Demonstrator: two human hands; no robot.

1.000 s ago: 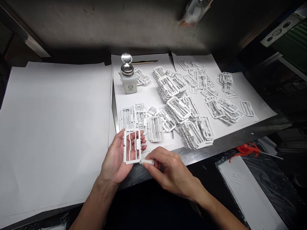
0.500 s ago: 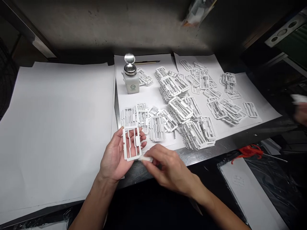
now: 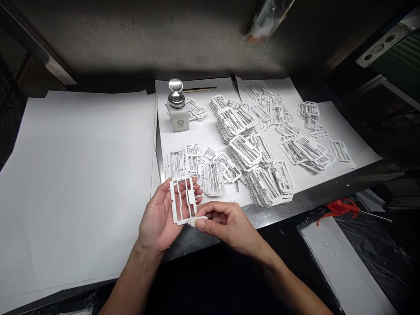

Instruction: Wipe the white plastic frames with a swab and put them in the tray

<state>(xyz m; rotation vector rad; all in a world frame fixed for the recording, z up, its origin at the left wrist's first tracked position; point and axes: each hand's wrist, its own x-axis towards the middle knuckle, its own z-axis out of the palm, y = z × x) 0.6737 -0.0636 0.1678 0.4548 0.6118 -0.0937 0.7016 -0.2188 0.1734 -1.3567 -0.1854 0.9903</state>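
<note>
A flat white plastic frame, rectangular with rounded corners and slender inner bars, lies in the left hand, which is turned palm up and holds it, thumb by its upper left corner and fingers curled behind its right side. The right hand pinches a small, soft-looking white wad between thumb and fingers, pressed against the frame's lower right corner.

Half a second ago the wad's tip met that corner from its outer side; now wad and fingertips reach over it and hide it. Contact seems to have moved further onto the frame, so that corner appears to be where the work is centred; whether its surface differs cannot be seen. A co-worker's hand, then at the far right of the view, has gone.

Just beyond the frame lies a low group of similar white frames; beyond it and to the right, taller heaps of white frames. Farther behind it stands a whitish square bottle with a raised silver lid. To its left spreads a large white paper sheet; well to its right lies a red-handled tool with a thin metal rod.
</note>
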